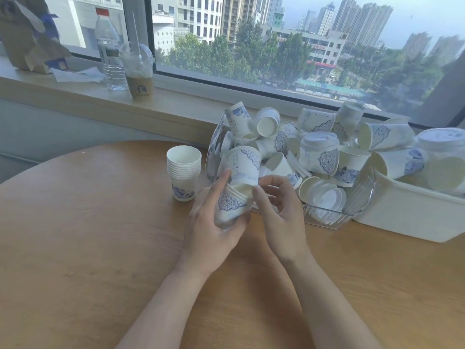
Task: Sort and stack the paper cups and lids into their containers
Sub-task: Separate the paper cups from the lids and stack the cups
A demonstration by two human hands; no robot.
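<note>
Holding a paper cup (230, 205) in our left hand (214, 227) over the table (88, 248), we are pinching its rim with our right hand (276, 210); a stack of cups (183, 172) is standing just left, the heaped clear tray (362, 197) right.

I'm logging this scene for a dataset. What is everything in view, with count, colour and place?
cup stack: one stack, white with blue print, upright on table left of the bins
held cup: one or more nested, white and blue, in left hand
loose cups: many, white and blue, heaped in both bins
lids: several, white, in clear bin
clear bin: one, on table
white bin: one, far right
water bottle: one, clear, red cap, windowsill
iced drink: one, windowsill
paper bag: one, brown, windowsill
table: one, wooden
left hand: grips held cup
right hand: fingers at cup's rim
</note>
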